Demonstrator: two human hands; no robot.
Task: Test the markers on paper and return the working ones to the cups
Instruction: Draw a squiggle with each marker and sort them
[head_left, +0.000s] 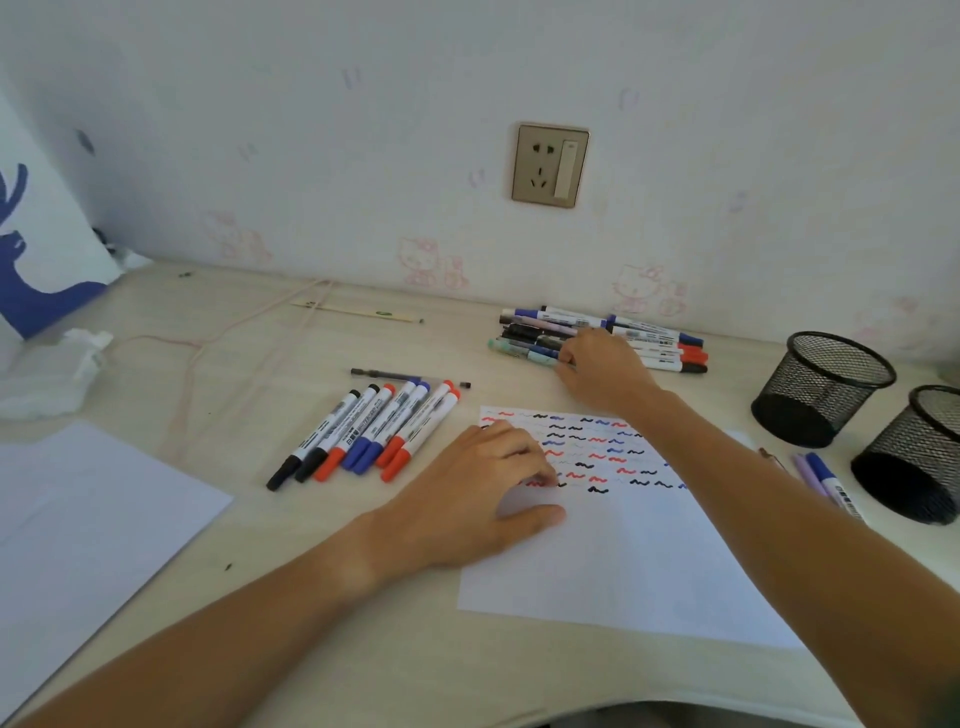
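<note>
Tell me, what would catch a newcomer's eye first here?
The test paper at centre, striped with red, blue and black squiggles, under the left hand. The right hand reaches into the far marker pile; a marker row lies left, two mesh cups right.

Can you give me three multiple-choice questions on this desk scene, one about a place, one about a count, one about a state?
1. Where does the left hand rest?
A. on the white sheet of test paper with coloured squiggles
B. inside a cup
C. on the wall socket

2. How many black wire-mesh cups are in view?
A. one
B. two
C. four

3. What is the right hand doing?
A. writing on the paper
B. reaching into the far pile of mixed markers and pens by the wall
C. lifting a cup

Answers: 1 A, its fingers lie on the squiggles. 2 B, two cups sit at the desk's right. 3 B, its fingers touch the pile.
</note>
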